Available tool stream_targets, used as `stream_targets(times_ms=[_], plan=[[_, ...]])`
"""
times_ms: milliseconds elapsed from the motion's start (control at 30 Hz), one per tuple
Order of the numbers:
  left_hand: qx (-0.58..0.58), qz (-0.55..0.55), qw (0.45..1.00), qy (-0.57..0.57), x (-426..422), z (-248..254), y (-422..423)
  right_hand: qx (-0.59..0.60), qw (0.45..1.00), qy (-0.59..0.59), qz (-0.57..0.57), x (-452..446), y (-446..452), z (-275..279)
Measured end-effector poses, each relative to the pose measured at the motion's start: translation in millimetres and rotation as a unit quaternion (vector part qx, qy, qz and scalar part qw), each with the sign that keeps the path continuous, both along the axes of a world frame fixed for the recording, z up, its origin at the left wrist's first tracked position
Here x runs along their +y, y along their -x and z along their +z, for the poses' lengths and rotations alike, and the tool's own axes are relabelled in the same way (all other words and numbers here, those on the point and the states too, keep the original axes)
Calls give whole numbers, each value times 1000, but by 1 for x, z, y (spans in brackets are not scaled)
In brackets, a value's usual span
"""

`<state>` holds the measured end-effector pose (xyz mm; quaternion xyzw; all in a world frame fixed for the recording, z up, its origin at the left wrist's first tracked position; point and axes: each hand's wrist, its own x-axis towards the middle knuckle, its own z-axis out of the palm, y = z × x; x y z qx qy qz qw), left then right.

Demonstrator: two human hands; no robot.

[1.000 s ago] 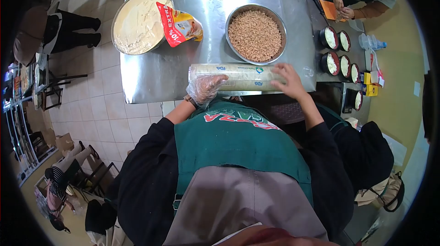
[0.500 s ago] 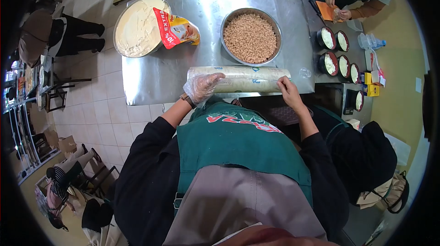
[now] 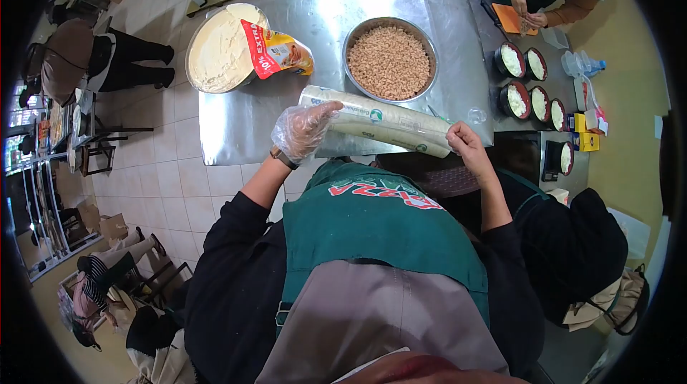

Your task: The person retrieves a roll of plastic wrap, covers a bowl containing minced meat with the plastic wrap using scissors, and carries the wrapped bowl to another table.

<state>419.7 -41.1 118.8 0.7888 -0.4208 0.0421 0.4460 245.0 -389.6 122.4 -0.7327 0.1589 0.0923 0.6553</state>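
A long pale roll in clear printed plastic [image 3: 379, 120] lies slantwise at the table's near edge, its left end farther from me. My left hand [image 3: 304, 131], in a clear plastic glove, grips the left end of the roll. At the other end, my bare right hand [image 3: 469, 146] has its fingers closed on the roll's edge. Just beyond is a round metal pan of brown crumbly filling [image 3: 390, 60]. To the left stands a large bowl of pale cream [image 3: 222, 47], with a red and yellow pouch [image 3: 278, 50] leaning across its rim.
The steel table [image 3: 315, 8] spans the front. On the right are several dark bowls with white contents [image 3: 511, 60], a yellow box [image 3: 588, 142] and a knife [image 3: 495, 15]. A co-worker's hands [image 3: 526, 8] are over an orange board [image 3: 507, 17]. Another person [image 3: 86, 58] stands at left.
The roll has turned from lying straight along the table edge to a slant, its right end now nearer me. My right hand has moved slightly right and towards me with it.
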Motion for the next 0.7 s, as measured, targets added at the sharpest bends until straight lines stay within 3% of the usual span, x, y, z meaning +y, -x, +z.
stream_targets(times_ms=[67, 133, 333, 700], plan=[[-21, 2, 1000, 6, 3, 10, 3, 5, 1000, -23, 19, 3, 0, 14], [-5, 7, 997, -75, 10, 18, 7, 11, 999, -27, 33, 2, 3, 20], [-53, -10, 998, -15, 17, 36, 13, 8, 998, -41, 46, 10, 12, 46], [-108, -51, 993, -16, 28, 95, 15, -7, 996, -59, 63, 13, 22, 112]])
